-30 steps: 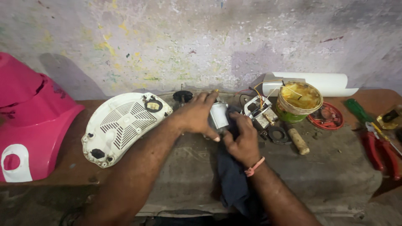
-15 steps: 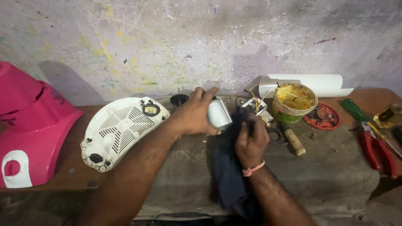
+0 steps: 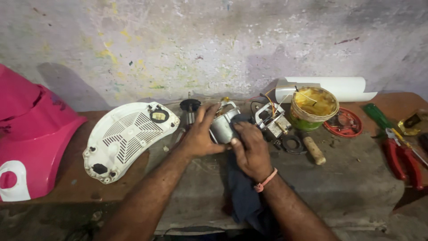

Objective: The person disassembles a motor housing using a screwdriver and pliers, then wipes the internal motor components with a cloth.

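My left hand grips a small grey metal motor housing just above the workbench, fingers wrapped round its left side. My right hand presses a dark blue cloth against the housing's right face; the cloth hangs down over the bench's front edge. A white vented plastic cover lies flat to the left of my left hand. A black-capped shaft part stands just behind my left hand.
A pink plastic shell fills the far left. Right of my hands lie a wired motor part, a yellow-filled tub, a red lid, a black ring, a wooden handle, red pliers and a green screwdriver. A white paper roll rests against the wall.
My right hand has moved up with the cloth onto the housing's right side. My left hand has kept its grip and turned the housing slightly.
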